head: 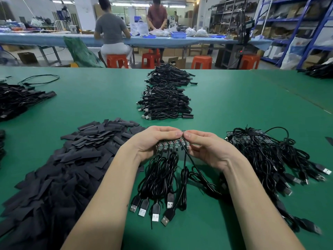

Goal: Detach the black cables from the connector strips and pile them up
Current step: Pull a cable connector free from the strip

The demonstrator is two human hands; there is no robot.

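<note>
The head view showed a green work mat (pixel 234 98) covering the bench, with several heaps on it: to the left a broad spread of flat black sleeve pieces (pixel 72 163); straight ahead, well beyond the hands, two piles of finished black cables (pixel 164 103), one behind the other; to the right a tangled heap of cables on their strips (pixel 266 154), not yet separated. More dark cable heaps sat at the far left and far right edges, too partial to count. In the middle, both hands met over one connector strip (pixel 173 144), whose long axis ran left to right across the body. The left hand (pixel 155 143) gripped the strip's left and middle portion; the right hand (pixel 207 148) pinched its right end, thumb tips nearly touching at the top edge. About five or six small boards showed along the strip, the count uncertain under the fingers. Their cables hung toward the person, ending in six USB plugs (pixel 153 208) fanned out on the mat. The rightmost board lay nearest the right hand, so that hand seemed best placed to snap it off.
</note>
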